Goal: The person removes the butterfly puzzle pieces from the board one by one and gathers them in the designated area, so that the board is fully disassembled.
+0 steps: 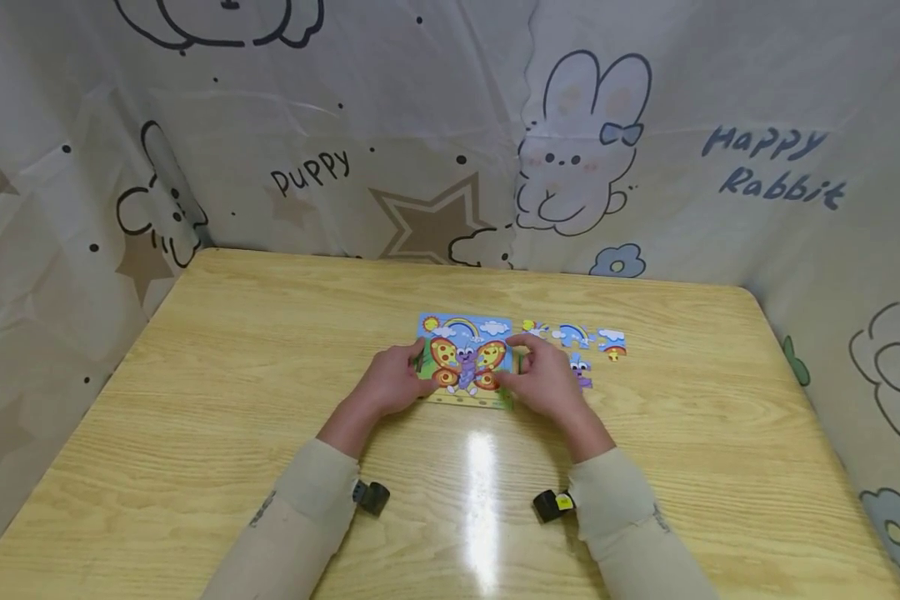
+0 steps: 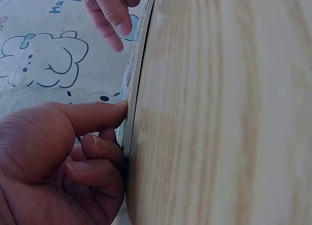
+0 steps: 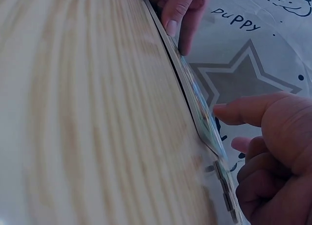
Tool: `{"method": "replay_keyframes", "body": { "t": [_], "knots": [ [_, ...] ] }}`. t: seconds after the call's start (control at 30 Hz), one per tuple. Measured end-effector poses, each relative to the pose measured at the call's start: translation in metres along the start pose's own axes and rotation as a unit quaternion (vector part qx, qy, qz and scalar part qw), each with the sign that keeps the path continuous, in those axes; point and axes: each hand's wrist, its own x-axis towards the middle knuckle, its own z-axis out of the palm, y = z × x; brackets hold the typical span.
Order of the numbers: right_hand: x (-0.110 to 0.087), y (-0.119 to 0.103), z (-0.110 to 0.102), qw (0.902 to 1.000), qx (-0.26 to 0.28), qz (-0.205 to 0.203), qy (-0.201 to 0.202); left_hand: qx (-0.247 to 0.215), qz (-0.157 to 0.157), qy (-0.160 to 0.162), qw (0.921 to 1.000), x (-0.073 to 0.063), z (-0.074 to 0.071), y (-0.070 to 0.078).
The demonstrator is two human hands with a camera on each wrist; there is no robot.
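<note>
A flat, rectangular puzzle board (image 1: 466, 354) with a butterfly, a rainbow and a sun on it lies on the table. My left hand (image 1: 397, 377) holds its left edge; in the left wrist view the thumb (image 2: 114, 112) is at the rim, with the other fingers curled beside it. At the board's right side is my right hand (image 1: 543, 375), index finger by the upper corner. The right wrist view shows that hand's thumb (image 3: 239, 110) apart from the board's edge (image 3: 199, 122). Loose jigsaw pieces (image 1: 574, 335) lie just beyond the right hand, one partly hidden by it.
The wooden table (image 1: 217, 350) reaches back to a cloth backdrop (image 1: 435, 108) printed with animals and stars. More cloth hangs along both sides. Dark devices (image 1: 372, 498) sit at the wrists, by the sleeve cuffs.
</note>
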Motion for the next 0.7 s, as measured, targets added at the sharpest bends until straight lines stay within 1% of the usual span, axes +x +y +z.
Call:
{"method": "replay_keyframes", "body": {
  "t": [0.27, 0.33, 0.5, 0.7],
  "knots": [
    [0.006, -0.005, 0.011, 0.9997, 0.001, -0.017, -0.015, 0.000, 0.001, -0.002, 1.0000, 0.000, 0.000, 0.000],
    [0.007, -0.006, 0.012, 0.9998, -0.003, -0.014, -0.015, -0.001, -0.001, -0.003, 1.0000, 0.000, 0.000, 0.000],
    [0.006, -0.009, 0.014, 0.9999, -0.004, 0.002, -0.017, 0.000, 0.007, -0.002, 1.0000, 0.001, 0.000, -0.001],
    [0.008, -0.011, 0.015, 0.9998, 0.006, -0.001, -0.016, 0.004, 0.004, -0.003, 1.0000, 0.002, 0.000, -0.001]
  ]
}}
